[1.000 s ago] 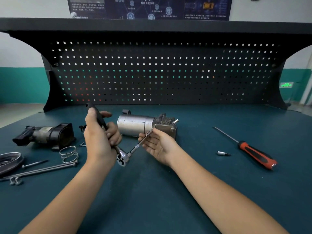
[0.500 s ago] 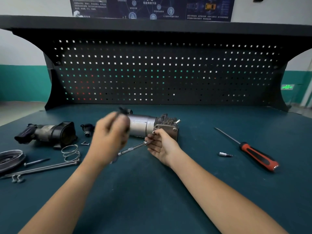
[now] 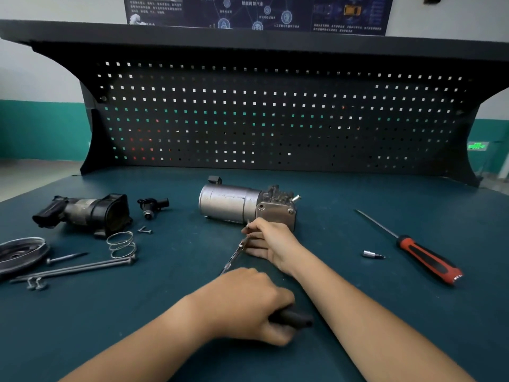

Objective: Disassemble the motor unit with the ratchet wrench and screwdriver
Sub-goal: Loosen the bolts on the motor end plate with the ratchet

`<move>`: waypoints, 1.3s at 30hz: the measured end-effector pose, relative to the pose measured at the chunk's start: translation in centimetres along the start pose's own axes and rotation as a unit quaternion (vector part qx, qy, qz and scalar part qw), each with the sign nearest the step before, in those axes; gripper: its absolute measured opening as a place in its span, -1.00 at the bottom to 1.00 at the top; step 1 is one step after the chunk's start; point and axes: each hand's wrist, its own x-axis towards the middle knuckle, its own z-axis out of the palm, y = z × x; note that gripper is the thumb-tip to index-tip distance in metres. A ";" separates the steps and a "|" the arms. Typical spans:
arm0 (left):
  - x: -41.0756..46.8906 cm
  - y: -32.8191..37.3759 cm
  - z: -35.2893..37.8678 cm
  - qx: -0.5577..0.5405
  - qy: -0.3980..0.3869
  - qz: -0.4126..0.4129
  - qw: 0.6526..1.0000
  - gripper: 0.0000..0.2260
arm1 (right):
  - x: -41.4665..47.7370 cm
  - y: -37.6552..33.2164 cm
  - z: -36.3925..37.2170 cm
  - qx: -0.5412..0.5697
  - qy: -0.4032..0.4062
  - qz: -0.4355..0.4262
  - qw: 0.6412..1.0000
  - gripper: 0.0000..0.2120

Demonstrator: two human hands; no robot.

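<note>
Here the motor unit (image 3: 242, 205) lies on its side on the tabletop (image 3: 165, 312). Just in front of its grey block end, the right hand (image 3: 271, 241) pinches its fingers (image 3: 252, 229) narrowly on the thin shaft of the ratchet wrench (image 3: 233, 258). Nearer the person, the left hand (image 3: 248, 301) wraps its fingers round the wrench's black handle. Right of the motor unit, well apart, lies the screwdriver (image 3: 424, 255), with a small bit (image 3: 371, 254) between them.
</note>
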 end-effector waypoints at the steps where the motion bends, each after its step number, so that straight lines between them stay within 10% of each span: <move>1: 0.2 0.2 0.2 0.015 -0.028 -0.003 0.999 -0.76 | 0.0 0.0 -0.1 -0.017 -0.008 -0.008 1.000 -0.83; 10: 0.2 -1.1 -1.9 -0.140 -0.120 -0.073 0.980 -0.66 | -1.0 0.5 -0.4 -0.192 -0.071 -0.118 0.972 -0.82; 16: -0.8 -6.6 -3.5 -0.107 0.186 -0.283 0.935 -0.84 | -1.8 0.5 0.0 -0.190 -0.103 -0.112 0.970 -0.71; 30: -2.3 -7.3 -3.8 -0.231 0.102 -0.309 0.917 -0.90 | -2.8 0.6 0.6 -0.226 -0.137 -0.123 0.956 -0.88; 39: -18.9 -9.3 -6.8 -0.126 0.237 -0.556 0.787 -0.96 | -2.1 1.2 1.0 -0.268 -0.118 -0.125 0.948 -0.93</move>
